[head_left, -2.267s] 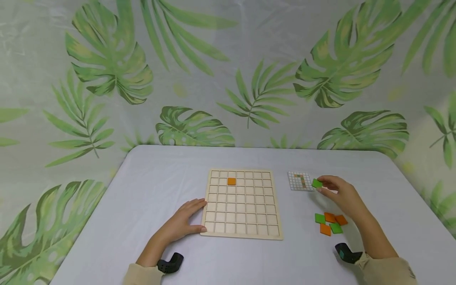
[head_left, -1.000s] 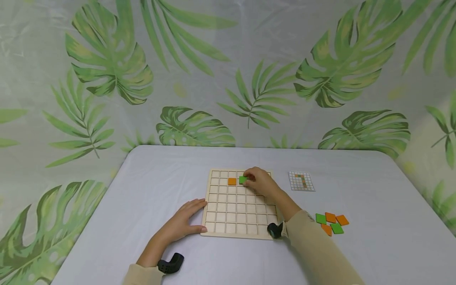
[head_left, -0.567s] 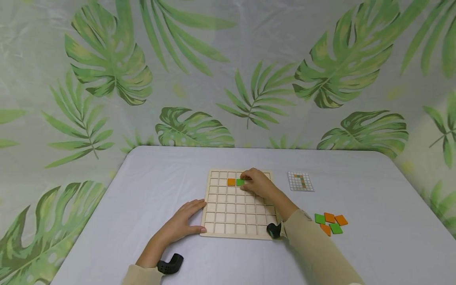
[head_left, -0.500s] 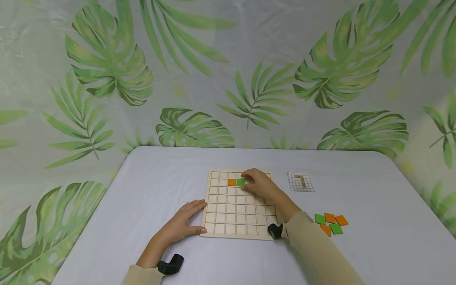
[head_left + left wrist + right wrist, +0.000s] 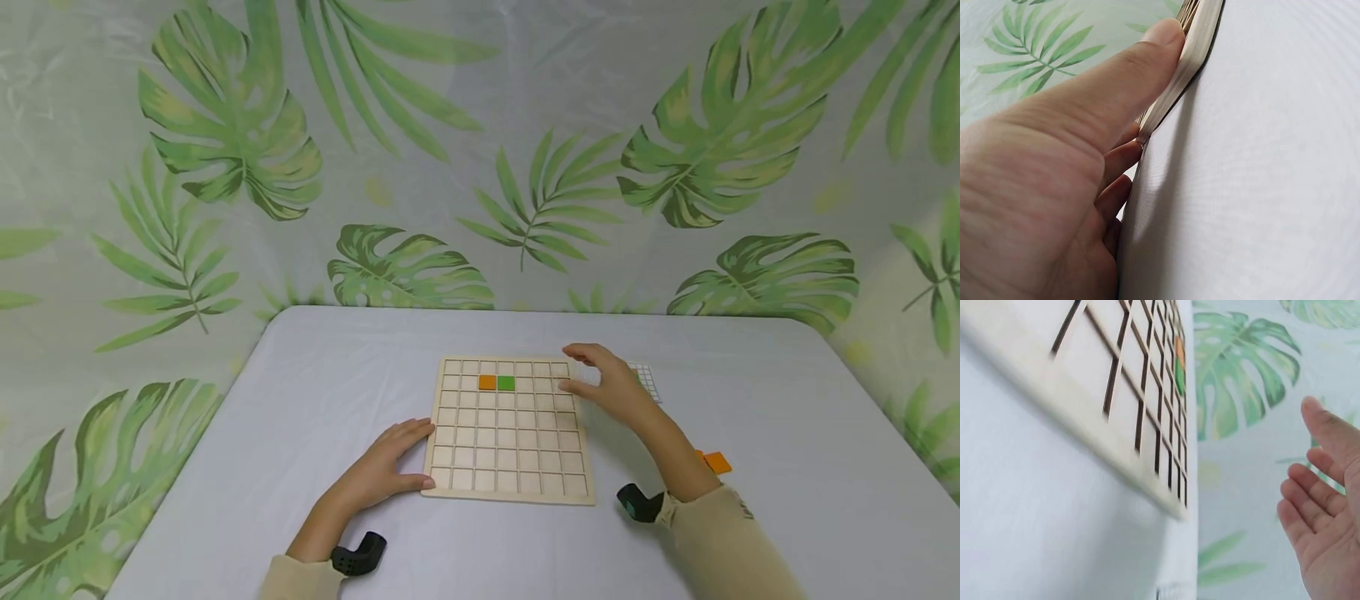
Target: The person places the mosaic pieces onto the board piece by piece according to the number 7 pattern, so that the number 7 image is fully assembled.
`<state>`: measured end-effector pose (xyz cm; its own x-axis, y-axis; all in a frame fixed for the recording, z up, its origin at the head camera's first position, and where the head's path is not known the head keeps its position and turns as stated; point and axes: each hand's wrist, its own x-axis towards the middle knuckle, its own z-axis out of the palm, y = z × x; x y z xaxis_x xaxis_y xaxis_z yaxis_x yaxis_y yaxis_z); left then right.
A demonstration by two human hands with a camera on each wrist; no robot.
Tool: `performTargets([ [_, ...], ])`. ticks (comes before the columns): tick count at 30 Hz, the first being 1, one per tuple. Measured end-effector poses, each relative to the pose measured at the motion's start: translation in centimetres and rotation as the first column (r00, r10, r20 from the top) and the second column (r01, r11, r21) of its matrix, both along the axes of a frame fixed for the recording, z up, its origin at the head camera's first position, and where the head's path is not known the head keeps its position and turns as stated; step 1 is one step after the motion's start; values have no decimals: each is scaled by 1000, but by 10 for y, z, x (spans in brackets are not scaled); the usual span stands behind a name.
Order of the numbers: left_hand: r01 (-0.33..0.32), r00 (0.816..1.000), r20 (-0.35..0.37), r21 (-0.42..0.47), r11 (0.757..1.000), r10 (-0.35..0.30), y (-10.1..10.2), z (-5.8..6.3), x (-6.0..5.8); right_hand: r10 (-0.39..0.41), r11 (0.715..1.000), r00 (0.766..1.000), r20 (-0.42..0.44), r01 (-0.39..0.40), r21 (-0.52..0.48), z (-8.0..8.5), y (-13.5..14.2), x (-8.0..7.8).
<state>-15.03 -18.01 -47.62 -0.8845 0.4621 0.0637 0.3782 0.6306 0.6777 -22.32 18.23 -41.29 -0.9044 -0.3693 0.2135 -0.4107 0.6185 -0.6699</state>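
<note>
A pale wooden grid board [image 5: 510, 498] lies on the white table, with an orange square tile [image 5: 487, 382] and a green square tile [image 5: 506, 383] side by side in its second row from the back. My left hand [image 5: 386, 461] rests along the board's left edge; in the left wrist view its thumb lies on the wooden rim [image 5: 1191, 69] and the fingertips touch the side. Above the board's right back corner is my right hand [image 5: 611, 387], thumb and fingers spread with nothing between them. The right wrist view shows that hand [image 5: 1332, 500] raised, palm bare.
A small printed grid card [image 5: 647, 385] lies right of the board, partly covered by the right hand. Loose orange tiles [image 5: 717, 462] show beyond the right forearm, which hides the other loose tiles. A leaf-patterned cloth [image 5: 525, 167] hangs behind the table.
My right hand carried the green tile from the right to the board, set it beside the orange one, let go and moved back right. The left hand has stayed put.
</note>
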Motion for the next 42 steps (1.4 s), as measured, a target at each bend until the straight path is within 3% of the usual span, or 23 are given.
performTargets([
  [12,-3,1000,9,-10,1000,3,-1,0,0,-127,988,991,-48,130,86,-12,86,49],
  [18,-9,1000,5,-16,1000,9,-2,0,0,-146,981,988,-58,152,117,-22,113,71],
  [22,-14,1000,12,-13,1000,14,-1,0,0,-169,977,986,-6,168,130,-27,126,80],
  [26,-15,1000,20,-9,1000,15,-1,0,0,-201,971,977,68,189,149,-32,135,83],
  [30,-10,1000,16,-12,1000,10,-1,1,0,-216,961,972,88,196,194,-41,142,80],
  [32,-5,1000,10,-15,1000,5,-1,1,-1,-216,958,974,74,196,209,-45,144,79],
  [39,3,1000,-2,-13,1000,-3,-1,0,-1,-209,942,973,-95,227,246,-56,148,74],
  [42,2,1000,-3,-11,1000,-2,-1,0,0,-204,943,974,-101,223,249,-56,148,73],
])
